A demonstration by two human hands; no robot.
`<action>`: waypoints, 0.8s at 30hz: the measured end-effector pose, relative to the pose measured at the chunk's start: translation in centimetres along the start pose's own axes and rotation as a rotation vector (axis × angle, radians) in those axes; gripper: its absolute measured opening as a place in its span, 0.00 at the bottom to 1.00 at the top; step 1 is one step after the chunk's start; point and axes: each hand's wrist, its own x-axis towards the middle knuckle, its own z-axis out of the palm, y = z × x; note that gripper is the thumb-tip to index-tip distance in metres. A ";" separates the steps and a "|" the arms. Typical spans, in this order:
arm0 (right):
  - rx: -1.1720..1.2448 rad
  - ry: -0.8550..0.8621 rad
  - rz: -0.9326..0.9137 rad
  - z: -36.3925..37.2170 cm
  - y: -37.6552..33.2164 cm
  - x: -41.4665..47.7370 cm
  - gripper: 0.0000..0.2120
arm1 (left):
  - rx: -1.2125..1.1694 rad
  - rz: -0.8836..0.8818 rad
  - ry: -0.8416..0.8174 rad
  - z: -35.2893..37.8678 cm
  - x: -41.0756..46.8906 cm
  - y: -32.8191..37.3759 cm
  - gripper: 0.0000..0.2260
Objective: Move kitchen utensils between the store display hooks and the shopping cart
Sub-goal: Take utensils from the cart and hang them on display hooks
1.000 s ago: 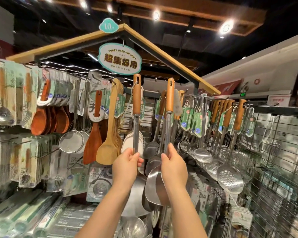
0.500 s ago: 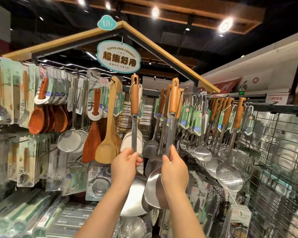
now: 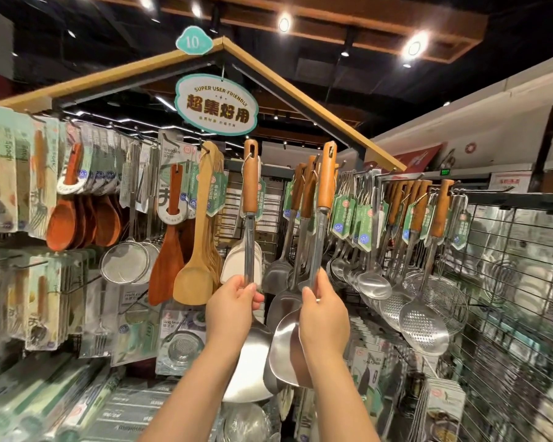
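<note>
Head cam is looking up at a store rack full of cooking tools, with both arms reaching up in the middle of the shot. The left hand [image 3: 233, 309] has its fingers and thumb wrapped around the steel shaft of the left spatula [image 3: 249, 244], holding it pretty much upright, wooden handle on top and the shiny blade hanging down below the wrist. The right hand [image 3: 324, 317] pinches the shaft of the right spatula [image 3: 319, 244] the same way, fingers curled, and that one leans a little to the right at the top. The two blades overlap between the forearms.

Both handles stick up higher than the hanging spatulas [image 3: 307, 193] just behind them, and honestly I can't tell if either one is touching a hook.

Around them: pale wooden turners [image 3: 193, 279] just left of the left spatula, dark wooden spoons [image 3: 63, 224] further left, mesh strainers [image 3: 125, 266] between those two. Off to the right hang ladles [image 3: 374, 283] and slotted skimmers [image 3: 423, 327] against a wire grid [image 3: 524, 282]. An oval sign [image 3: 216, 105] reading SUPER USER-FRIENDLY hangs under the peaked wooden frame [image 3: 300, 100], with a teal number tag [image 3: 193, 41] saying 10 at the peak.
</note>
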 end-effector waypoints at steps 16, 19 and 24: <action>-0.043 -0.062 0.018 1.2 0.2 1.9 0.22 | -0.023 -0.009 0.014 -0.3 0.2 -0.3 0.08; -0.041 -0.089 0.033 1.8 0.3 2.9 0.22 | -0.034 -0.017 0.013 -0.5 0.2 -0.4 0.09; -0.080 -0.104 0.049 3.0 0.2 5.5 0.23 | -0.014 -0.006 0.017 -0.6 0.2 -0.4 0.08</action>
